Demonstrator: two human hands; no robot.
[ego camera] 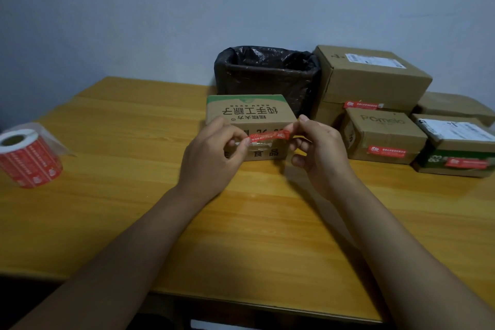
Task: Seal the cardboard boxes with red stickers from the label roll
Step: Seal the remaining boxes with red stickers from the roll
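A brown cardboard box point(250, 112) with a green top band and dark printed characters stands at the table's middle. In front of its near face, a red sticker point(269, 136) is stretched between my hands. My left hand point(214, 153) pinches its left end, my right hand point(318, 147) pinches its right end. A strip of pale backing paper point(302, 138) shows at my right fingers. The label roll point(28, 158) of red stickers stands at the table's left edge, a loose clear tail trailing from it.
A bin lined with a black bag point(267, 75) stands behind the box. Several cardboard boxes point(383, 134) are stacked at the right, three showing red stickers. The wooden table point(134, 182) meets a pale wall at the back.
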